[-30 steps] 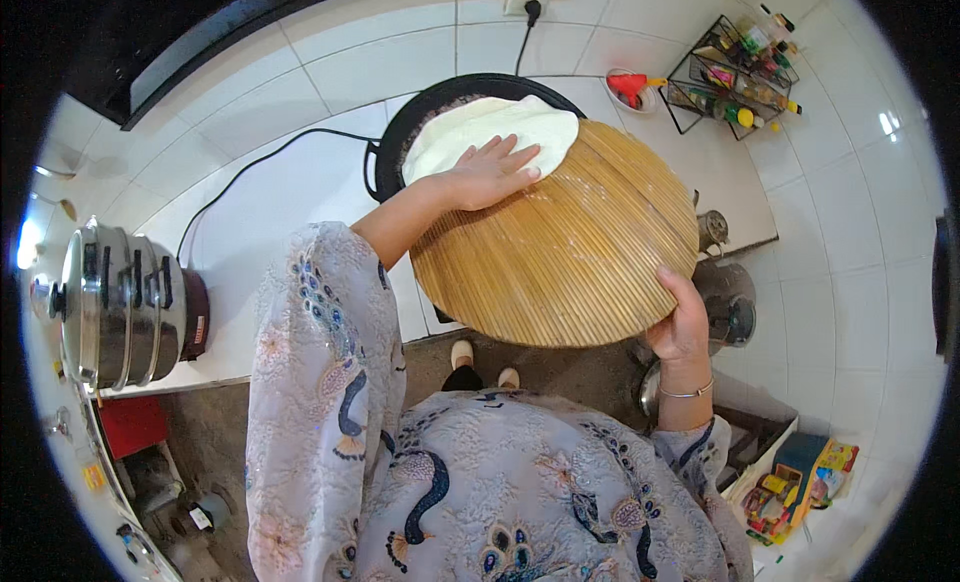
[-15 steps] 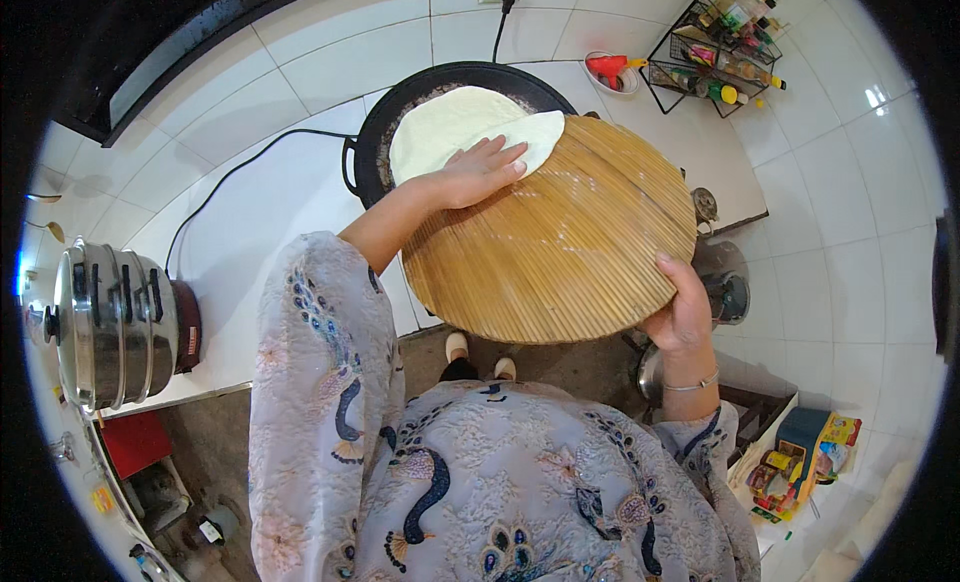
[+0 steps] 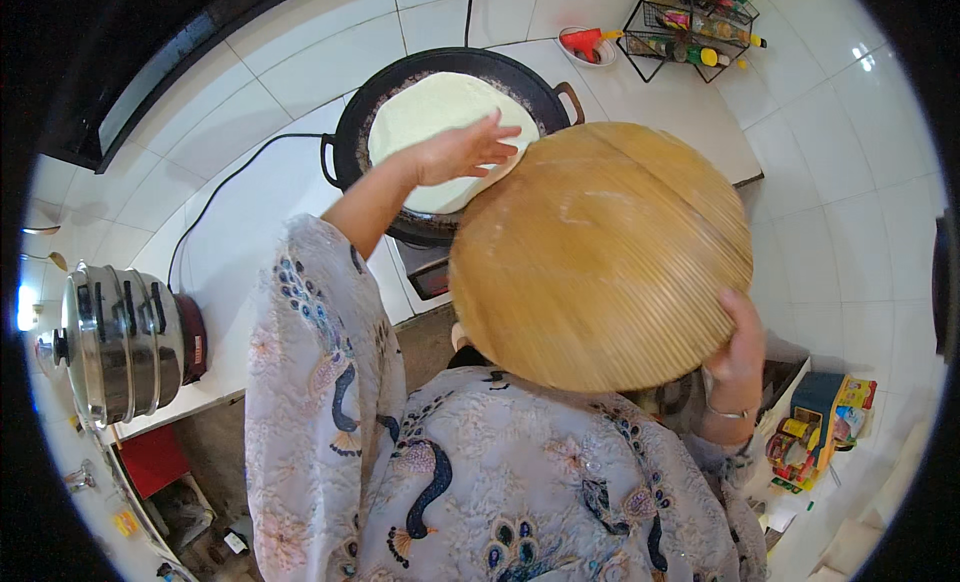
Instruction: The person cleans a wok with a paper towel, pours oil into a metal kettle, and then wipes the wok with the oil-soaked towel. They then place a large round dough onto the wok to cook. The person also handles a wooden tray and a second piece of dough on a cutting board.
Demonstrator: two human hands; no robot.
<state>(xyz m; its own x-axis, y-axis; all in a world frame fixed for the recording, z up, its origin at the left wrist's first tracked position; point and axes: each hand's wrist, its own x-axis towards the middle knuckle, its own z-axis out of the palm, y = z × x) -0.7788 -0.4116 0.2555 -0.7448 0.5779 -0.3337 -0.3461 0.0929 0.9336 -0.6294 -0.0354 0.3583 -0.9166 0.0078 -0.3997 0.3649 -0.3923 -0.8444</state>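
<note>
A round sheet of pale dough (image 3: 420,112) lies flat in a wide black pan (image 3: 350,142) on the counter. Over the dough's right part hovers my left hand (image 3: 468,150), fingers stretched and apart; whether it touches the dough I cannot tell. My right hand (image 3: 738,347) grips the near right rim of a round ribbed wooden lid (image 3: 600,252), its thumb on top and its fingers hidden beneath. The lid is tilted, in front and to the right of the pan, and looks slightly blurred.
On the left stands a tall metal steamer pot (image 3: 125,342) on a dark red base. A black cord (image 3: 225,187) runs across the counter to the pan. At the back right are a bowl with a red utensil (image 3: 588,44) and a bottle rack (image 3: 690,32). Packets fill a box (image 3: 810,442) lower right.
The lid has moved right and toward me, away from the pan, with my right hand. The dough's folded right part now lies flat in the pan. My left hand has come off the lid.
</note>
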